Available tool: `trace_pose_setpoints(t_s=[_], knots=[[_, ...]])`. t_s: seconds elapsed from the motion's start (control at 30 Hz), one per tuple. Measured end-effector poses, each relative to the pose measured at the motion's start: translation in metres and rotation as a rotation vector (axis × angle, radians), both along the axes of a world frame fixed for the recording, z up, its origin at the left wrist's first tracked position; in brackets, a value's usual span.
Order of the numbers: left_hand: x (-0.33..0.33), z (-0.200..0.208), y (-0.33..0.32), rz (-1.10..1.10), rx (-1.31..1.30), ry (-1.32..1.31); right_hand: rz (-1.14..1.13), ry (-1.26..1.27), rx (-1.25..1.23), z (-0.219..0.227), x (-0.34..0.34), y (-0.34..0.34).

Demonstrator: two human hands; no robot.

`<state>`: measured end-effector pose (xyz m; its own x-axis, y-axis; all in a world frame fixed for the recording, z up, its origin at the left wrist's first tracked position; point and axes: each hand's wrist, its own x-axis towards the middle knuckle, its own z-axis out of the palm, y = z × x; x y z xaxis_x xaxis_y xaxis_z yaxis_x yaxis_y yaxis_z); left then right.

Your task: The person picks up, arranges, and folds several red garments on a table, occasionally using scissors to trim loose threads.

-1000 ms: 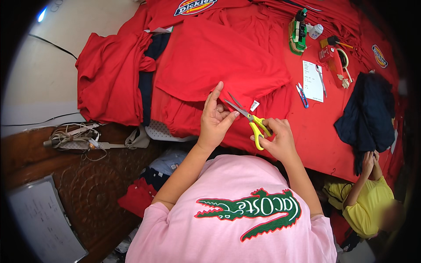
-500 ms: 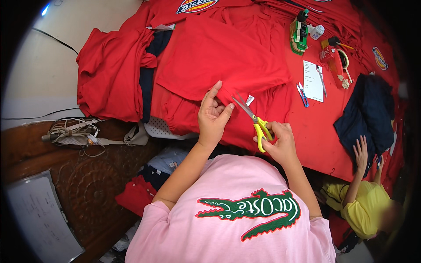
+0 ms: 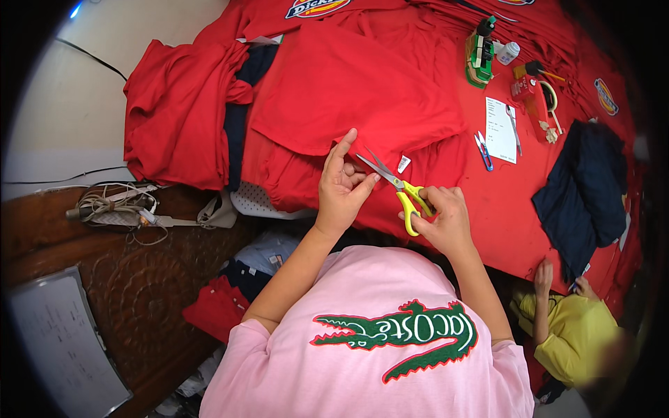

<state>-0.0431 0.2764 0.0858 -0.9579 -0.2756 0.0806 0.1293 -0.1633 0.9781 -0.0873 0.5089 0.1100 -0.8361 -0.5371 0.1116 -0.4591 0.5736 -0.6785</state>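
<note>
A red garment (image 3: 362, 90) lies on the table, its near hem curving in front of me. Beside that hem is my left hand (image 3: 340, 187), palm showing, index finger stretched up and thumb apart. Whether it touches the cloth or a thread is unclear. My right hand (image 3: 446, 217) grips yellow-handled scissors (image 3: 403, 189), thumb and fingers in the loops. The blades are slightly parted and point up-left, crossing in front of the red cloth near my left thumb and fingers. A small white label (image 3: 403, 164) sits just right of the blades.
More red garments (image 3: 181, 115) are heaped at left. At right are thread snips (image 3: 483, 151), a paper sheet (image 3: 501, 129), a green tool (image 3: 480, 56), a white bottle (image 3: 508, 52), a red tape dispenser (image 3: 536, 104) and dark cloth (image 3: 582, 198). A co-worker in yellow (image 3: 575, 334) works there.
My right hand has raised the scissors slightly, bringing the blades leftward, closer to my left fingers. The co-worker's hands have drawn back from the dark cloth toward the table edge.
</note>
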Motion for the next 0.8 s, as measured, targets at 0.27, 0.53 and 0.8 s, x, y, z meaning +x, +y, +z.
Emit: trace_pose_setpoints(t_s=[0.27, 0.53, 0.8], knots=[[0.000, -0.001, 0.001, 0.084, -0.036, 0.066, -0.048, -0.125, -0.082, -0.018, 0.009, 0.001], [-0.003, -0.005, -0.001, 0.034, 0.081, 0.009, -0.029, -0.072, -0.062, -0.004, 0.003, -0.009], [0.002, 0.003, -0.002, 0.022, 0.137, 0.007, -0.013, -0.109, -0.047, -0.011, -0.004, -0.012]])
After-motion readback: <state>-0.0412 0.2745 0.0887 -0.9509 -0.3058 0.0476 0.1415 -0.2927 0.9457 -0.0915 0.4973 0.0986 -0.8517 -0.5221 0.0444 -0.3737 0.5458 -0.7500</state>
